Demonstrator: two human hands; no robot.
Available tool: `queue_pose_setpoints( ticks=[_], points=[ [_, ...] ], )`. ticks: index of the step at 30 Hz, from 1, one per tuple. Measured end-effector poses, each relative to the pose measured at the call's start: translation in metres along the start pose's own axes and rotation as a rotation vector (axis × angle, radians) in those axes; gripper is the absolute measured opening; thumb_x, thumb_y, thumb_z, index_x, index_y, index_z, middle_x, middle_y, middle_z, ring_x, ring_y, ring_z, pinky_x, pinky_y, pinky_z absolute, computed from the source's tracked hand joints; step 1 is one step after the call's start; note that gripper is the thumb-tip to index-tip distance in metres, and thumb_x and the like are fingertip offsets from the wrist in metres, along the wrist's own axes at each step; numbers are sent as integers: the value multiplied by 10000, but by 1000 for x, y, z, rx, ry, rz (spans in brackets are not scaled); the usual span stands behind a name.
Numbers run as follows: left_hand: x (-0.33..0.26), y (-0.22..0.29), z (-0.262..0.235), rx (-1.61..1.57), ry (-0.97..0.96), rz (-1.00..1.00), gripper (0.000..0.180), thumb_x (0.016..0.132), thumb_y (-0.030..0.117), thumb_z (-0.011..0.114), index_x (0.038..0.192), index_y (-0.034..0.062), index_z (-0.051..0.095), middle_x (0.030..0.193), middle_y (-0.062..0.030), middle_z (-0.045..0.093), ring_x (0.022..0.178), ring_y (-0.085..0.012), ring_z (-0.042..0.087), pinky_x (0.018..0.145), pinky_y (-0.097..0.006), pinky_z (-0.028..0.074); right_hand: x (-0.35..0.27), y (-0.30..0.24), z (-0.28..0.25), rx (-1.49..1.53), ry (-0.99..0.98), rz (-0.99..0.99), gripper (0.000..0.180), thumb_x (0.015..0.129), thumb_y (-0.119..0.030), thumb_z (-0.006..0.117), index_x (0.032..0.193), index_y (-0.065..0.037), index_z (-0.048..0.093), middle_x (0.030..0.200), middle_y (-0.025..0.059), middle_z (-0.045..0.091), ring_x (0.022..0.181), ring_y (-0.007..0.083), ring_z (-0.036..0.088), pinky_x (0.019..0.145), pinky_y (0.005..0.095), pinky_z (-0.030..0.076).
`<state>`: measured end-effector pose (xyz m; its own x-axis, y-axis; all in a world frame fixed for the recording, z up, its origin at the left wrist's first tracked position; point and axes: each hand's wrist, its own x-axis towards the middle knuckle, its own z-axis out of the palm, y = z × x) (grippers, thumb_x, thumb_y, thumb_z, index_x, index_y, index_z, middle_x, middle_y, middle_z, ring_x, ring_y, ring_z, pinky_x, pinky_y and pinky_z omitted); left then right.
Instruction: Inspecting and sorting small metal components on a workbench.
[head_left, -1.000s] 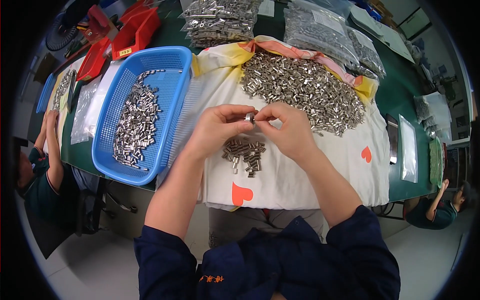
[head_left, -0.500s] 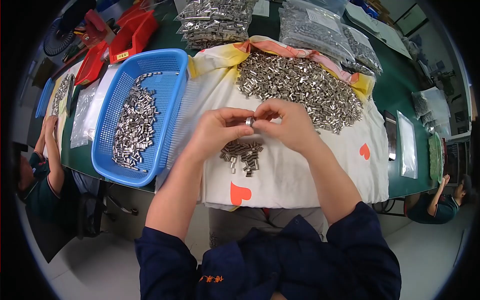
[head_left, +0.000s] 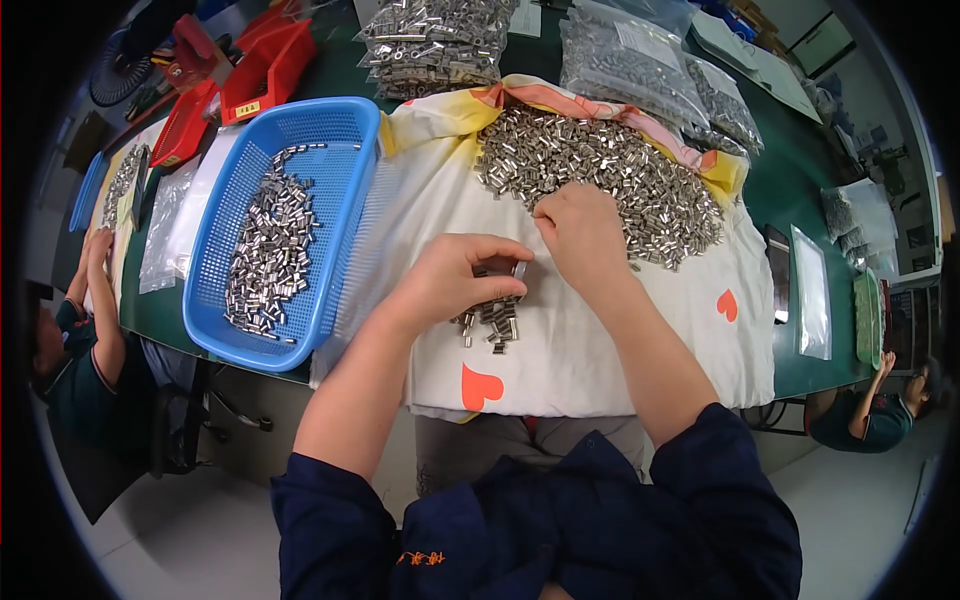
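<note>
My left hand (head_left: 455, 275) is closed, thumb and forefinger pinching a small shiny metal sleeve (head_left: 520, 270). Under and just in front of it lies a small heap of metal sleeves (head_left: 492, 328) on the white cloth (head_left: 590, 360). My right hand (head_left: 580, 225) rests at the near left edge of a large pile of metal sleeves (head_left: 640, 170). Its fingers are bent together, and whatever they hold is hidden. To the left, a blue plastic basket (head_left: 340, 215) contains many more loose sleeves (head_left: 270, 250).
Clear bags of metal parts (head_left: 625, 65) and a stack of bagged lugs (head_left: 430, 45) stand behind the cloth. Red bins (head_left: 265, 75) sit at the back left. A dark phone-like slab (head_left: 777, 270) lies at the right. People work at both sides.
My hands have parted. The right one moved up and right to the big pile; the left shifted slightly right and down, keeping a metal sleeve in its pinch.
</note>
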<state>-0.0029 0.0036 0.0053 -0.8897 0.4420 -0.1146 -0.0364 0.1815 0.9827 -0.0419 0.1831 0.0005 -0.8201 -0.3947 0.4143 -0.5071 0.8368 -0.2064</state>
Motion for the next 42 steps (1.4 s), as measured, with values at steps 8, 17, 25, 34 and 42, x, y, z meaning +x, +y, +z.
queue_pose_setpoints(
  ticks=[8,17,25,34,42],
  points=[
    [4,-10,-8,-263,-55,-58,294,721,-4,657,1008,0,593,886,-40,618,769,-81,571,702,-208,471,-2,-2,2,22,25,24,66,682,-127,630,728,-81,616,723,57,559,744,222,535,683,354,408],
    [5,-16,-15,-496,117,15,316,751,-19,616,1062,-21,558,938,-60,612,807,-97,576,720,-213,473,-1,-22,-22,867,-220,246,102,678,-92,602,750,-22,576,705,77,605,644,158,583,607,257,453],
    [4,-12,-11,-370,158,12,312,752,5,631,1054,-35,563,921,-68,621,804,-97,582,715,-214,474,-7,-33,-18,480,5,6,68,655,-65,582,694,-26,543,694,95,553,689,249,555,621,326,444],
    [2,-12,-13,-341,97,-7,324,738,-21,633,1054,-39,565,938,-69,619,812,-98,583,737,-214,474,0,-16,-18,851,-285,254,155,684,-140,646,782,-30,596,682,45,582,623,141,557,602,263,444],
    [2,0,-5,-68,-57,-76,289,719,18,670,1002,21,612,801,-7,609,710,-49,549,633,-179,449,4,13,-4,439,-46,226,118,730,-133,602,831,-78,627,784,60,599,748,239,562,676,338,437]
  ],
)
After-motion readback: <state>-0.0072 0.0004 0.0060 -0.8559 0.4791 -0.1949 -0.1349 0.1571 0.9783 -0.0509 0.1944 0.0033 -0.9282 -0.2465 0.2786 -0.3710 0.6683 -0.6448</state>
